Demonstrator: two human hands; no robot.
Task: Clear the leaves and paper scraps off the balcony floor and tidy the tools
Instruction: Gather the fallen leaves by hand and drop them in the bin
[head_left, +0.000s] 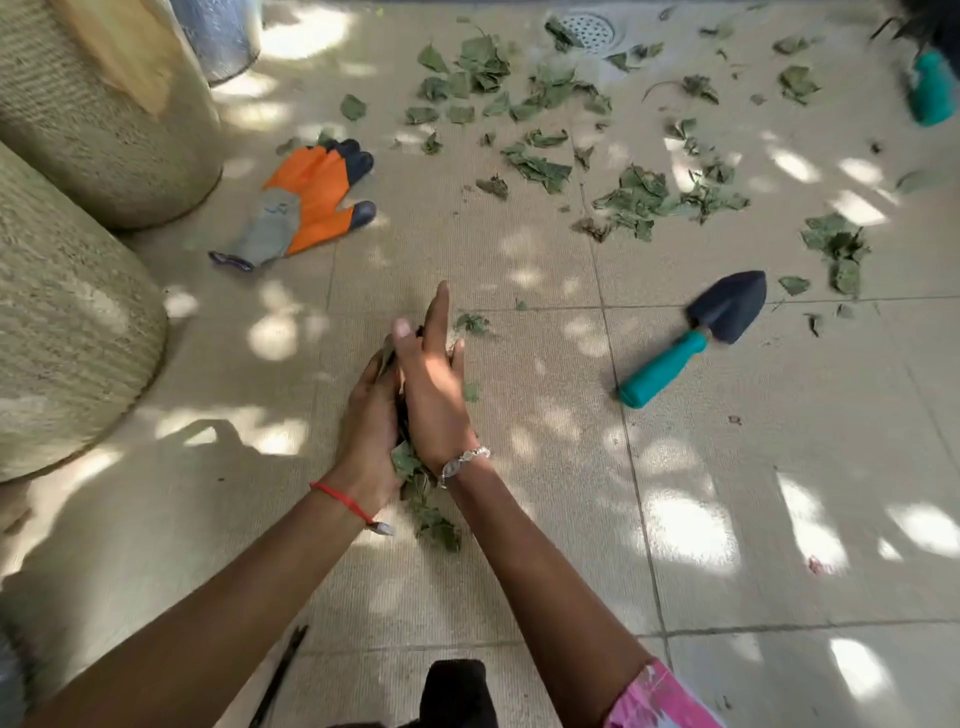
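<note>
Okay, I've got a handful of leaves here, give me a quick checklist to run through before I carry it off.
1. Grip on the bunch of leaves: ok, pressed between left hand and right hand.
2. Nothing trailing: not ok, some leaves hang below the wrists.
3. Floor cleared: not ok, scattered leaves remain toward the drain.
4. Tools tidied: not ok, the trowel and glove lie on the floor.
5. Place to drop the bunch: cannot tell.
</note>
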